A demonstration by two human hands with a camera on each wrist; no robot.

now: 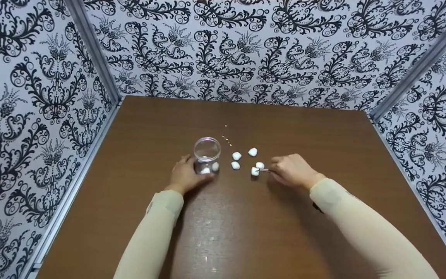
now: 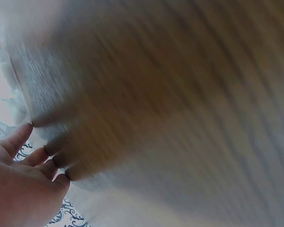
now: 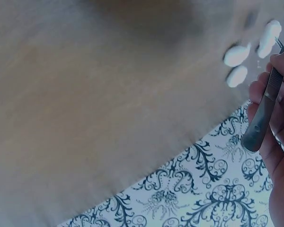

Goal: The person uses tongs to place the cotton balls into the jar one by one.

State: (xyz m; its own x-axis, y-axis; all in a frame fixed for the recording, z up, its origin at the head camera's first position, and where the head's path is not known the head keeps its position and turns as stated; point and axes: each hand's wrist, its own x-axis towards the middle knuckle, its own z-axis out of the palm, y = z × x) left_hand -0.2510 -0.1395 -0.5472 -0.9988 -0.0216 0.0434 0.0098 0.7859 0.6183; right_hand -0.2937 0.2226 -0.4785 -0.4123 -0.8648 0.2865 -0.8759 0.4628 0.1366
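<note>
My left hand [image 1: 186,175] holds a clear round jar [image 1: 208,160] from its left side, fingers behind and thumb across the front. A few white cotton balls [image 1: 205,170] show through its wall. In my right hand [image 1: 293,169] is a pair of metal tweezers [image 3: 264,116], pinched near the middle with bent tips pointing away from the palm. At those tips is a white cotton ball [image 1: 255,171], a dark shadow below it. Another cotton ball [image 1: 260,165] lies just behind. In the left wrist view my left hand [image 2: 23,189] appears at the lower left edge.
Several more cotton balls, one at the back [image 1: 253,152], lie on the brown wooden table [image 1: 215,228] between the hands. Small pale specks [image 1: 227,139] are scattered behind the jar. Patterned black-and-white walls [image 1: 230,50] enclose the table at the back and sides.
</note>
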